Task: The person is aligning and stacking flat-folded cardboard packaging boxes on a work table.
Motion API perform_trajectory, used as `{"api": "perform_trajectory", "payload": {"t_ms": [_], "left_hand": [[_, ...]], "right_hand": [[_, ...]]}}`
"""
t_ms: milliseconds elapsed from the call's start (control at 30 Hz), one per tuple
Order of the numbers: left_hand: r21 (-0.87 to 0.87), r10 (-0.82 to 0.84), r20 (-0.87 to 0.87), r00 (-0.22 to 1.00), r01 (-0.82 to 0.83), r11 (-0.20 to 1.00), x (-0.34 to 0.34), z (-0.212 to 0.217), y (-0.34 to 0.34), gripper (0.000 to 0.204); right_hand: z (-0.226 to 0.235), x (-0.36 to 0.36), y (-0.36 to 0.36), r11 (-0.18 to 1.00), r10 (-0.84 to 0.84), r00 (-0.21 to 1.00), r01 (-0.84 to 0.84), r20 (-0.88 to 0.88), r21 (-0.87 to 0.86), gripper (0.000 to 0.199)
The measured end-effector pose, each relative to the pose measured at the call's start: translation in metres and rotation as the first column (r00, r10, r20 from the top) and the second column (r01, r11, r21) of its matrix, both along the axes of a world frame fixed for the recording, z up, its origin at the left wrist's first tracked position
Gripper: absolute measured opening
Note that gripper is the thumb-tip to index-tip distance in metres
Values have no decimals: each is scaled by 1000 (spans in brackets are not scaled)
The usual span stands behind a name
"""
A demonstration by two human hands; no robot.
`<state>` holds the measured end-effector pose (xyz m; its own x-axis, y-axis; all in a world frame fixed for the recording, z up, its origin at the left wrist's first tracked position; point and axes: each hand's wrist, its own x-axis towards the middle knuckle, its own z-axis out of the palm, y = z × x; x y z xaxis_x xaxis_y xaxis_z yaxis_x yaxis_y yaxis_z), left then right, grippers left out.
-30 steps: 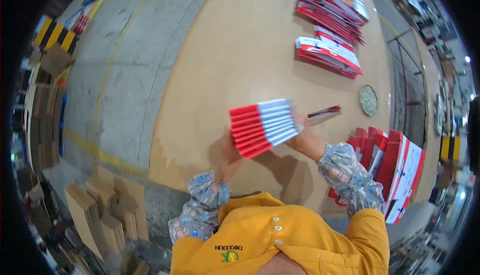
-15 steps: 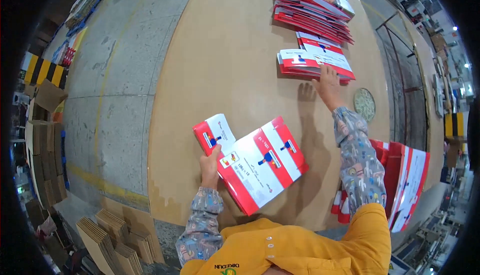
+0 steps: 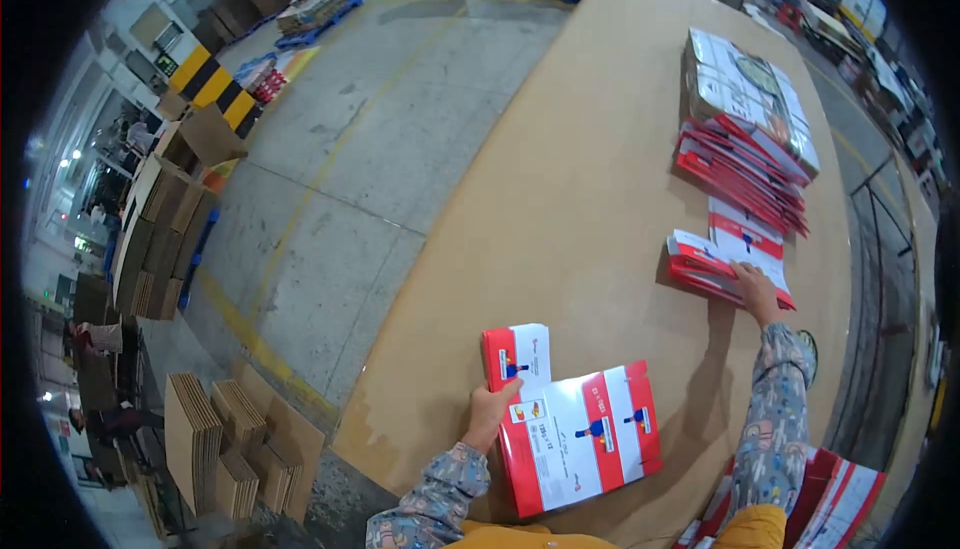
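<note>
On the table's near part lies a flat red-and-white carton blank point(image 3: 577, 437) with blue pictures and a narrow flap sticking out at its far left. My left hand point(image 3: 487, 414) grips it at the corner beside that flap, thumb on top. Farther off to the right, my right hand point(image 3: 757, 291) has its fingers closed on the near side of a small pile of similar flat cartons point(image 3: 700, 274). The undersides of its fingers are hidden. Both forearms wear patterned sleeves.
Behind that pile stand more folded red-and-white cartons point(image 3: 740, 174) and a strapped white bundle point(image 3: 750, 89). Other cartons point(image 3: 840, 504) lie at the lower right, near my right arm. A round disc point(image 3: 808, 354) is partly hidden by my right sleeve. Brown cardboard stacks point(image 3: 193, 439) stand left of the table point(image 3: 560, 209).
The view has tilted up and turned, so the table shows farther along. My right hand has closed on the pile's near side. The left hand keeps its hold on the carton blank.
</note>
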<state>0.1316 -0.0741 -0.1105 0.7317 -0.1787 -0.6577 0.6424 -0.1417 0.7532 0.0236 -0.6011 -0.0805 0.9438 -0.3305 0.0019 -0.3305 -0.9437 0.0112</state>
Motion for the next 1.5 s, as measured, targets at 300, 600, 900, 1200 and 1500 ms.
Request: {"api": "perform_trajectory", "payload": {"t_ms": [300,600,900,1200,1500], "left_hand": [[-56,2,20,1000,-1,998,0,-19,3,34],[30,-8,112,994,4,1000,1,-34,9,36],[401,-189,153,970,114,909,14,3,-16,39],[56,130,225,966,-146,988,-4,-70,10,50],[-333,49,69,996,-24,943,4,-3,-2,31]], "right_hand": [[60,43,21,941,143,946,-39,292,-336,6],[114,49,278,949,212,976,-193,53,-248,32],[11,49,419,932,-58,994,20,94,362,36],[-23,20,451,795,12,984,-116,177,595,53],[-32,12,414,495,-40,968,-197,249,846,44]]}}
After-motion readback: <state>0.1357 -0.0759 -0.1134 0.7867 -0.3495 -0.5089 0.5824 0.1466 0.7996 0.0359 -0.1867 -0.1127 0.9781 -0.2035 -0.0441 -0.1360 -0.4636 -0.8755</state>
